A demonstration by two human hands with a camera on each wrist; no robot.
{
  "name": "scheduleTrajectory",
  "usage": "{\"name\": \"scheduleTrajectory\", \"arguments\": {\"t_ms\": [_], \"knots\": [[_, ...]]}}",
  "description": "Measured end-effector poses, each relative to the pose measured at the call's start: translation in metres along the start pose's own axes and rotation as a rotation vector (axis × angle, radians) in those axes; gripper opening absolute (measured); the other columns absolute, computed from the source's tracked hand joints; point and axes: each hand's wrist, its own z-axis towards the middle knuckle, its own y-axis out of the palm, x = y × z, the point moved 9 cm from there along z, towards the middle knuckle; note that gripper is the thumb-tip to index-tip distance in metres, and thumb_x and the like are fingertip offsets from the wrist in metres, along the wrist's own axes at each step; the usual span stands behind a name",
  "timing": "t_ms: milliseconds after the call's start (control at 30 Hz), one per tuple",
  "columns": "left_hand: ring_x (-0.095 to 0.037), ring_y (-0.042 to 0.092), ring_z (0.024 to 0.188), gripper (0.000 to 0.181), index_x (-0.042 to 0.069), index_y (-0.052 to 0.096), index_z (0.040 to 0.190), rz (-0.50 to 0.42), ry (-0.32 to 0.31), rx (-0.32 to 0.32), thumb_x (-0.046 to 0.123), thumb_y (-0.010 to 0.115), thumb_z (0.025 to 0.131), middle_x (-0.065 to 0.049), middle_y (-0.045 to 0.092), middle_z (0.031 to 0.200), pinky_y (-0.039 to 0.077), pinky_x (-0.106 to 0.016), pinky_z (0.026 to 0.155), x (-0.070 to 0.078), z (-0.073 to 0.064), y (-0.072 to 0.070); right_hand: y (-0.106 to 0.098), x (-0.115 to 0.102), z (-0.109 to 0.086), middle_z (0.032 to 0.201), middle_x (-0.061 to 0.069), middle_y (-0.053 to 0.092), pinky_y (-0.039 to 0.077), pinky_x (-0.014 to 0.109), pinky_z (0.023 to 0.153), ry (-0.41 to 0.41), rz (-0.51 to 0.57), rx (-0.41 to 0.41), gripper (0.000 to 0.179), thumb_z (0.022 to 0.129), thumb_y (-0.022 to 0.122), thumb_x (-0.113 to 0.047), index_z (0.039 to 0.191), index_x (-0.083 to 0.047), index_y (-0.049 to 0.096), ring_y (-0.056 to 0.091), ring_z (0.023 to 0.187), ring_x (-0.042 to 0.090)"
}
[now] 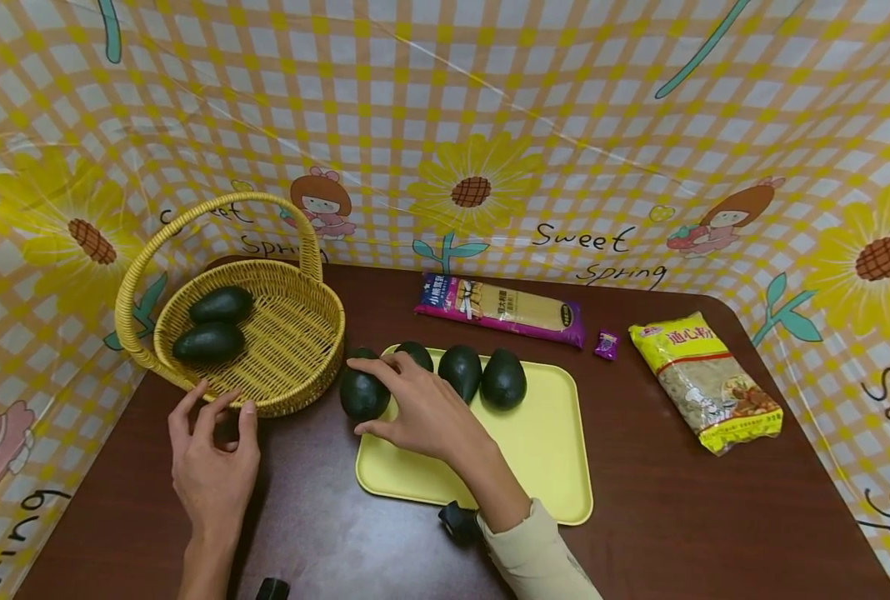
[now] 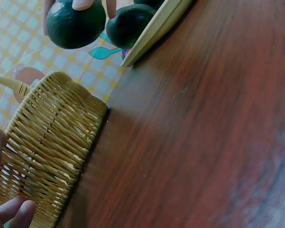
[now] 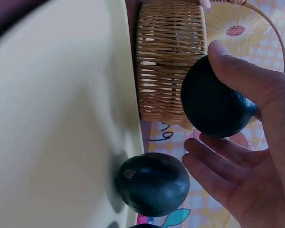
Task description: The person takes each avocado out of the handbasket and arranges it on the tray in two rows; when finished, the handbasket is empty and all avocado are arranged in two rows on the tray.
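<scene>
My right hand (image 1: 430, 408) grips a dark green avocado (image 1: 364, 397) between thumb and fingers, off the left edge of the yellow tray (image 1: 542, 458). In the right wrist view the held avocado (image 3: 213, 102) overlaps the basket's woven side. Three more avocados lie along the tray's far side: one partly hidden (image 1: 417, 353) behind my hand, a middle one (image 1: 460, 371) and a right one (image 1: 503, 380). Two avocados (image 1: 222, 305) rest in the left part of the wicker basket (image 1: 328, 367). My left hand (image 1: 214, 467) is at the basket's front rim, fingers loosely bent and holding nothing.
Behind the tray lies a purple noodle pack (image 1: 501, 308), with a small purple packet (image 1: 606, 345) beside it. A yellow-and-clear food bag (image 1: 707, 383) lies at the right. The basket's tall handle (image 1: 182, 218) arches upward. Patterned cloth (image 1: 475, 108) encloses the table's back and sides.
</scene>
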Motion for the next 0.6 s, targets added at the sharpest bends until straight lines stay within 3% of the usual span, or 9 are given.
{"name": "scheduleTrajectory", "arguments": {"t_ms": [167, 600], "knots": [[0.015, 0.052, 0.071, 0.026, 0.007, 0.08, 0.123, -0.008, 0.004, -0.001, 0.023, 0.075, 0.103, -0.008, 0.056, 0.156, 0.04, 0.0, 0.064, 0.001, 0.001, 0.001, 0.005, 0.0, -0.007, 0.14, 0.011, 0.062, 0.049, 0.03, 0.062, -0.013, -0.008, -0.008, 0.081, 0.088, 0.091, -0.048, 0.158, -0.034, 0.053, 0.065, 0.091, 0.017], [0.01, 0.056, 0.073, 0.026, 0.007, 0.08, 0.123, -0.008, 0.005, -0.005, 0.024, 0.075, 0.103, -0.007, 0.056, 0.156, 0.04, 0.0, 0.065, 0.0, 0.001, 0.0, 0.006, -0.003, -0.02, 0.139, 0.01, 0.062, 0.051, 0.03, 0.063, -0.032, -0.02, 0.005, 0.082, 0.086, 0.092, -0.047, 0.157, -0.032, 0.055, 0.067, 0.084, 0.018]]}}
